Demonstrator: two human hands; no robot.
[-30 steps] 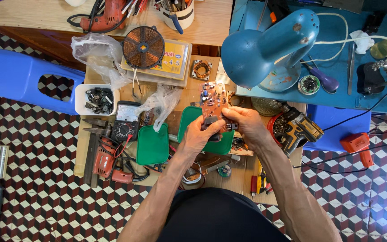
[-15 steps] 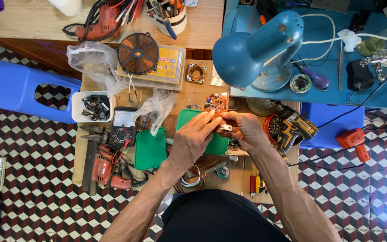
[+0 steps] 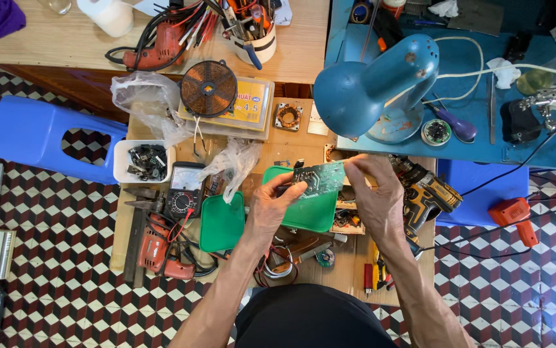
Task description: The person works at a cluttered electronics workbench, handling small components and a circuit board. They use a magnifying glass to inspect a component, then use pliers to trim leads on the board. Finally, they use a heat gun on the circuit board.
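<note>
A circuit board (image 3: pixel 320 178) is held above the green tray (image 3: pixel 309 212) near the bench's middle; long axis left-right; left hand (image 3: pixel 276 206) pinches one end, right hand (image 3: pixel 374 193) the other; fingers closed.

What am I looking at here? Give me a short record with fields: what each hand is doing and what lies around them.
left hand: left hand grips the left end of a green circuit board
right hand: right hand pinches the board's right end
board position: held flat above a green tray
left of the hands: green lid, multimeter, white tub of small parts
right of the hands: cordless drill
above: blue desk lamp, copper coil
surface: low wooden bench over a checkered floor
</note>
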